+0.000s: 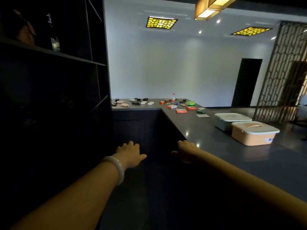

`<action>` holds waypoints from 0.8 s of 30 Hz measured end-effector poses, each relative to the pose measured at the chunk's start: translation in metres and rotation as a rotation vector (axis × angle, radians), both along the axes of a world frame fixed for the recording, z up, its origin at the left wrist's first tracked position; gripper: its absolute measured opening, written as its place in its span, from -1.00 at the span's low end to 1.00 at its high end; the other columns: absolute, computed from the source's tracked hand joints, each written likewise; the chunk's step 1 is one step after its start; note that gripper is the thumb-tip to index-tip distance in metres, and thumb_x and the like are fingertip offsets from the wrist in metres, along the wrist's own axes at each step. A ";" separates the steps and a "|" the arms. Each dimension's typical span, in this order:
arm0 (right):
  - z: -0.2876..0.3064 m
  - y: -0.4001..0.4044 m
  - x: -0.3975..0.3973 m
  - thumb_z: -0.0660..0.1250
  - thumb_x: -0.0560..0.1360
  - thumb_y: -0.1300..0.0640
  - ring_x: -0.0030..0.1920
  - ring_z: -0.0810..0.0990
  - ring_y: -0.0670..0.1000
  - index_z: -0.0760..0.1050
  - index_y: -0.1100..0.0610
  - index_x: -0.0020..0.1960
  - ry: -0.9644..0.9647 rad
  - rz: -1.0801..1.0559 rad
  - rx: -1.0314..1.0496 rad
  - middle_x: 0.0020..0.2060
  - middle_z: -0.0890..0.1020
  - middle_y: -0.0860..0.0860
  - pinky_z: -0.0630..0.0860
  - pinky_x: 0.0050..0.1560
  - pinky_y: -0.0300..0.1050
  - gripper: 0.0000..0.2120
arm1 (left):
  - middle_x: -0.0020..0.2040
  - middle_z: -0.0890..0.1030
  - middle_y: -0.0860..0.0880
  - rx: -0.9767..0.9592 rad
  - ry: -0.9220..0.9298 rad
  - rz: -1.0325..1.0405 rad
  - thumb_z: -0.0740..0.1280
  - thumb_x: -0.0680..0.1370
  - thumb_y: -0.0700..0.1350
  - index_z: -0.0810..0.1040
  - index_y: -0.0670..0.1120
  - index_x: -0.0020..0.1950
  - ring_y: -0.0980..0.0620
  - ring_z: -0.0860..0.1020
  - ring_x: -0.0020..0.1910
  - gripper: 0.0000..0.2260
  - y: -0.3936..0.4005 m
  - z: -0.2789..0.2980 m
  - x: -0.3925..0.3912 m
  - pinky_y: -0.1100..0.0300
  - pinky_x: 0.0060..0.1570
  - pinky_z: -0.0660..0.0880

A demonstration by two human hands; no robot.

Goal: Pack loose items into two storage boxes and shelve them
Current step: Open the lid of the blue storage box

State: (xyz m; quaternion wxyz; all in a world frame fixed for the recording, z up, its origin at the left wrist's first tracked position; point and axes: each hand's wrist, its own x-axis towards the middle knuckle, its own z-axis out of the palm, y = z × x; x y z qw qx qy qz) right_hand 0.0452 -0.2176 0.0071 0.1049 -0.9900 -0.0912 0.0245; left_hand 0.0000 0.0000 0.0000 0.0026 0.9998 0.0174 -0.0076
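Two lidded storage boxes stand on the dark L-shaped counter [216, 143] at the right: a peach box [254, 134] in front and a grey-green box [229, 121] behind it, both closed. Loose items lie scattered at the far corner: orange packets [181, 110], white cases [150, 103], a small bottle with a red cap [173, 97], a green packet [190, 103]. Both my arms are stretched forward. My left hand [130, 153] is empty with fingers spread, over the dark floor area. My right hand [186, 151] is empty, fingers apart, by the counter's near edge.
A tall dark shelving unit [54, 80] fills the left side, with dim objects on its upper shelf. A lattice screen [282, 72] stands at the right and a dark doorway [245, 82] is in the far wall. A white bracelet [117, 170] is on my left wrist.
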 end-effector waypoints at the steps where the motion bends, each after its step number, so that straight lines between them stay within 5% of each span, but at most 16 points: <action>1: -0.001 -0.003 0.010 0.27 0.56 -0.10 0.31 0.41 0.18 0.29 0.17 0.41 0.006 -0.004 0.008 0.34 0.39 0.15 0.39 0.31 0.11 -0.47 | 0.43 0.29 -0.16 0.010 0.015 -0.008 0.11 0.61 0.23 0.27 -0.10 0.46 -0.18 0.33 0.37 -0.45 -0.003 -0.002 0.012 -0.11 0.32 0.33; 12: -0.004 -0.042 0.186 0.30 0.54 -0.09 0.23 0.49 0.16 0.32 0.18 0.37 0.035 -0.028 -0.020 0.28 0.47 0.15 0.42 0.11 -0.05 -0.48 | 0.42 0.29 -0.15 0.037 0.046 -0.065 0.17 0.60 0.21 0.28 -0.12 0.45 -0.18 0.33 0.36 -0.45 -0.042 0.008 0.185 -0.09 0.28 0.40; 24: -0.014 -0.054 0.375 0.32 0.53 -0.09 0.29 0.44 0.17 0.25 0.21 0.44 0.117 -0.078 0.000 0.34 0.41 0.18 0.43 0.26 0.01 -0.39 | 0.44 0.27 -0.17 0.028 0.091 -0.165 0.18 0.60 0.20 0.24 -0.13 0.49 -0.19 0.33 0.37 -0.42 -0.060 0.004 0.379 -0.10 0.29 0.38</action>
